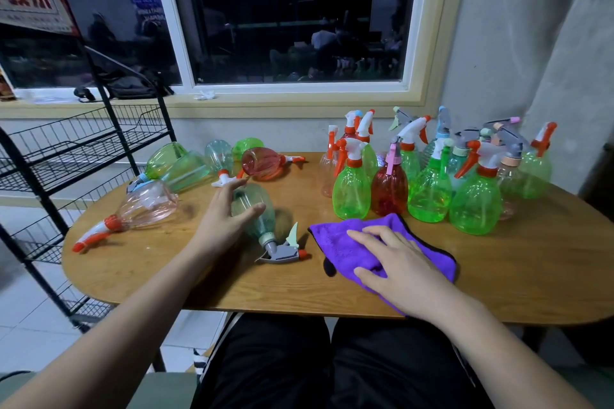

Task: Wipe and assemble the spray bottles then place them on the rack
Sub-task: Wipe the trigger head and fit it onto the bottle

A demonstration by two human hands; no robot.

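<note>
Left hand on a lying teal bottle, right hand flat on the cloth.

The teal spray bottle (257,209) lies on its side mid-tabletop. Its long axis runs far-left to near-right, with the grey trigger head toward the near edge and the nozzle tip pointing right. The left hand (229,212) has its fingers spread and nearly straight against the bottle body, thumb on the near side, not closed round it. The right hand (398,262) is open, palm down on the one purple cloth (342,246) near the near edge. There are 7 bottles lying down in total. Among them, the pink bottle (149,204) points its head at the near-left edge and the red bottle (262,163) points its head right. The upright bottles (432,189) are clustered at the far-right, at least ten; overlap hides the exact count. One black wire rack (83,143) stands off the left edge of the wooden tabletop (498,276).
</note>
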